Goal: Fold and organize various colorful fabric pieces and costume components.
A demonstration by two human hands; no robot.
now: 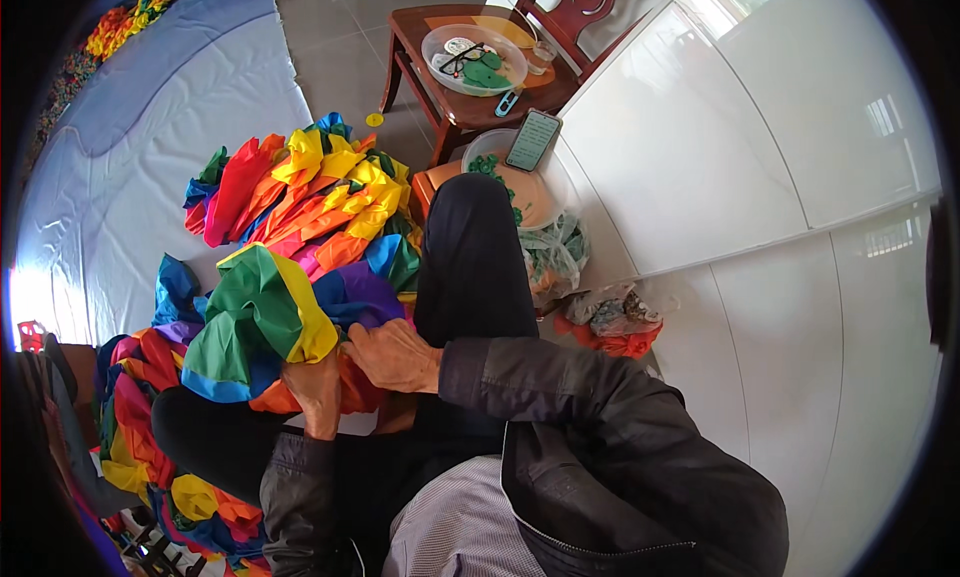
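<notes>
Jacket, hands holding multicoloured fabric, dark trousers

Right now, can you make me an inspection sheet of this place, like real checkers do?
Surface: pale sheet spread out at the left; grey tiled floor beside it.
Job's things: rainbow-coloured fabric, crumpled in bright heaps.
Clutter: wooden chair bearing a clear tub with eyeglasses inside; smartphone by a lower tub; plastic bag.
Hands: right hand pinches the fabric; left hand reaches under a fold, fingers hidden, grip unclear.
Cables: nothing clearly seen.
Surroundings: glossy white wall at the right.
</notes>
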